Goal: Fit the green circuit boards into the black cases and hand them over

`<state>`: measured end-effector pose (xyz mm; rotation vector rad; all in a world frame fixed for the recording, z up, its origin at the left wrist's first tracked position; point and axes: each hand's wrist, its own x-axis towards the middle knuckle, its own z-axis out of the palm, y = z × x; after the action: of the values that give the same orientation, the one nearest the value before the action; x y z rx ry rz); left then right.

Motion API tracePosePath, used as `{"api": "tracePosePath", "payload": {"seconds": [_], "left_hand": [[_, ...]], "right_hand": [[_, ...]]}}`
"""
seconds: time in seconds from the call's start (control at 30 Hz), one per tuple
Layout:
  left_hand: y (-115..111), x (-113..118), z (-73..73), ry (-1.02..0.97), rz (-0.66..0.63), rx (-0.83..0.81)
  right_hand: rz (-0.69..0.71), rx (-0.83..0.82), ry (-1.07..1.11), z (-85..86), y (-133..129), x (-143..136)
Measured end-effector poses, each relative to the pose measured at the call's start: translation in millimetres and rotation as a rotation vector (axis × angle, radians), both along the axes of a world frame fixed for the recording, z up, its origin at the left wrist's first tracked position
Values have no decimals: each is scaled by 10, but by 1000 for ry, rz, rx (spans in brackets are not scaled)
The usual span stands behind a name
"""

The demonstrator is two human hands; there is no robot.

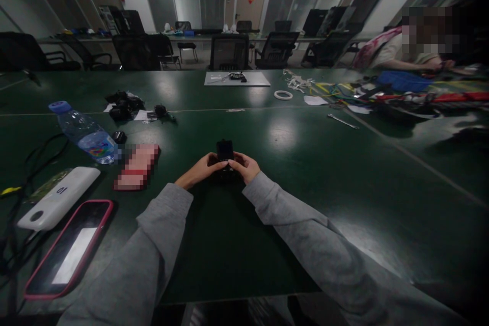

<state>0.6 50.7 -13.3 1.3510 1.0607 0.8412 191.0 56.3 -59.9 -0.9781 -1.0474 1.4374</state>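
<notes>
Both of my hands close around a small black boxy device (225,150) in the middle of the green table. Its flat dark upper part stands above my thumbs; the lower part is mostly hidden by fingers and shadow, so its exact kind does not show. My left hand (206,167) grips it from the left, thumb across the near side. From the right, my right hand (246,165) holds it too, and the two thumb tips meet in front of it.
Left of my arms lie a phone in a red frame (69,252), a white power bank (59,198), a pink-red blurred item (137,167) and a tipped water bottle (86,132). Farther off are a wrench (343,121), a white ring (283,95) and cables. Another person (401,53) sits far right.
</notes>
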Motion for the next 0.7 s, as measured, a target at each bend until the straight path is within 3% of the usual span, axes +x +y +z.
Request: {"api": "tracePosePath", "payload": {"seconds": [0.43, 0.7], "left_hand": [[8, -50, 0, -17, -17, 15], [-20, -47, 33, 19, -34, 51]], "right_hand": [[-23, 25, -58, -67, 9, 8], [1, 4, -31, 33, -35, -5]]}}
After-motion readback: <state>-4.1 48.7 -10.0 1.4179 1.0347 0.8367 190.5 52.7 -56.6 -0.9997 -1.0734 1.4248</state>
